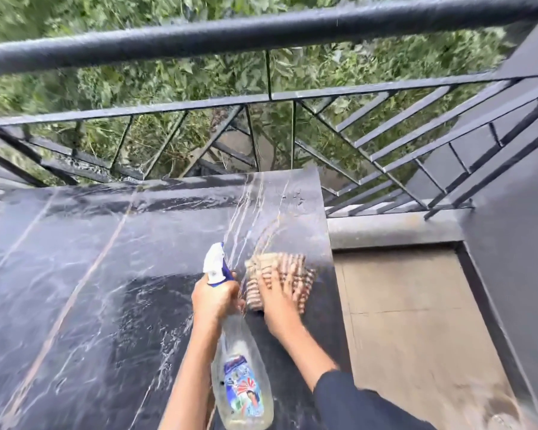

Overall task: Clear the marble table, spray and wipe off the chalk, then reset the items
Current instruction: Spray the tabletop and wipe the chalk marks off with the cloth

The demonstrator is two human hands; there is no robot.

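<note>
On the worktop's (90, 274) right edge, your right hand (277, 294) presses the cloth (288, 262) flat; your left hand (213, 297) grips the bottle (243, 383). Wiping step, seemingly; next, sweep the worktop's streaked middle.

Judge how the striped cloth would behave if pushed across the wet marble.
Probably floppy: the cloth lies folded and rumpled under the right hand. It likely slides easily, since the marble table looks wet and glossy.

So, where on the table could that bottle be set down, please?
Left of the left hand holding the spray bottle, the marble table is bare up to the railing. Crowded by the right edge: the right hand presses the cloth.
</note>
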